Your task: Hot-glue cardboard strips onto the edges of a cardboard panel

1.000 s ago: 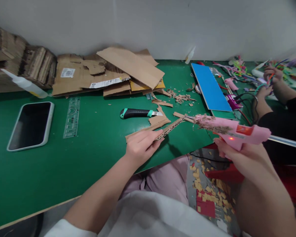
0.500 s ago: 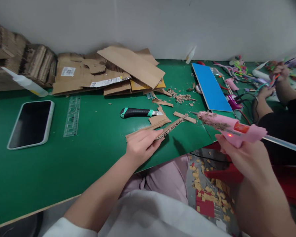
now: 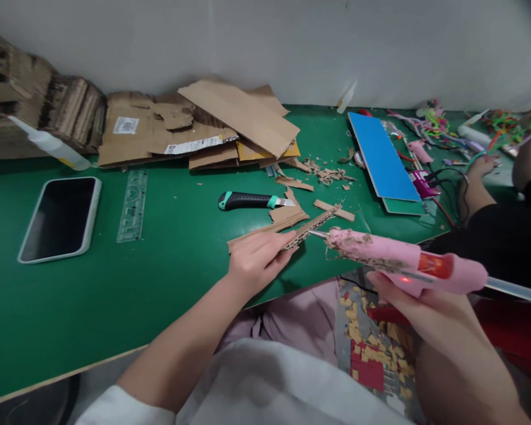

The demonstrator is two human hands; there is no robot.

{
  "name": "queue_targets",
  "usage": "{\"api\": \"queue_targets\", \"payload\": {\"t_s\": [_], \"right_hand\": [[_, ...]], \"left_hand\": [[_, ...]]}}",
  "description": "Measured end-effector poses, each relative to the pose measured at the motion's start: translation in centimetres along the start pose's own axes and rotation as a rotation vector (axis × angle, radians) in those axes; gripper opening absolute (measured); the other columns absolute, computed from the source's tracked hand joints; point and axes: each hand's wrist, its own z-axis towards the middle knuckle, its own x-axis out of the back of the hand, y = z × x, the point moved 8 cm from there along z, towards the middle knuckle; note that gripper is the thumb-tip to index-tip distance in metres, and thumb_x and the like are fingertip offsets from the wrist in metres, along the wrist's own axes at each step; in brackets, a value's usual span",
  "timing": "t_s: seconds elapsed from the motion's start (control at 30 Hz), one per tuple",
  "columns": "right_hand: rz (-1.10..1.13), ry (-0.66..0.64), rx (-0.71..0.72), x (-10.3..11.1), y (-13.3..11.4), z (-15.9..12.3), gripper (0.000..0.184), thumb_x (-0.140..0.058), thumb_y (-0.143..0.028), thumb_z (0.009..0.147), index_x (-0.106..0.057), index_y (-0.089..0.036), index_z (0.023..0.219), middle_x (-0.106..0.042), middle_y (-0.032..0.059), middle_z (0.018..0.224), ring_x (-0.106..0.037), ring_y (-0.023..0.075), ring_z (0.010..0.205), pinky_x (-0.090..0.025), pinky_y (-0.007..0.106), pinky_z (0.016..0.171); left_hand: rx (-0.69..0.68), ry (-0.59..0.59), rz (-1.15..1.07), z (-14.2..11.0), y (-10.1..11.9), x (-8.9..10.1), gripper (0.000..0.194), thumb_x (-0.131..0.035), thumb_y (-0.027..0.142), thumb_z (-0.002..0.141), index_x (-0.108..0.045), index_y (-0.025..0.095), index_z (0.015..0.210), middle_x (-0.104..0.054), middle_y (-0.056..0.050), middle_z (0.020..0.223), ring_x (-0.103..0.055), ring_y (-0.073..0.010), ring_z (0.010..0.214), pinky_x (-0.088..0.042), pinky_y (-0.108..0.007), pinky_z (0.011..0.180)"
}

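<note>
My left hand pinches the near end of a long corrugated cardboard strip, held on edge over the green table. My right hand grips a pink hot glue gun, crusted with cardboard bits, its red light on. The gun's metal nozzle touches the strip about halfway along it. A glue stick pokes out of the gun's back end at the right.
A black and teal utility knife lies just beyond the strip, among cardboard scraps. A phone, a clear ruler and a glue bottle lie left. Cardboard sheets pile at the back. A blue board and another person's arm are right.
The glue gun has swung left and down, from beyond the strip's far end to its middle. My left hand holds the strip still. The other person's hands have moved.
</note>
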Motion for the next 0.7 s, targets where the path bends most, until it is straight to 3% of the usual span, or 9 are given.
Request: {"api": "queue_targets", "payload": {"t_s": [0.4, 0.7], "right_hand": [[0.109, 0.035, -0.013, -0.1, 0.09, -0.04, 0.022, -0.058, -0.036, 0.072, -0.052, -0.025, 0.054, -0.053, -0.0018, 0.048, -0.064, 0.0209, 0.066, -0.053, 0.029, 0.064], [0.064, 0.011, -0.03, 0.01, 0.04, -0.33, 0.013, -0.058, -0.033, 0.074, -0.06, -0.025, 0.065, -0.062, -0.0018, 0.061, -0.063, 0.0179, 0.062, -0.052, 0.025, 0.055]], "left_hand": [[0.001, -0.007, -0.001, -0.02, 0.08, -0.04, 0.019, -0.064, 0.013, 0.077, -0.066, 0.013, 0.095, -0.071, -0.006, 0.082, -0.066, -0.0141, 0.076, -0.053, -0.023, 0.072], [-0.005, -0.004, -0.006, 0.0, 0.12, -0.1, 0.02, -0.064, 0.013, 0.076, -0.066, 0.014, 0.097, -0.071, -0.006, 0.083, -0.067, -0.0141, 0.077, -0.053, -0.023, 0.074]]}}
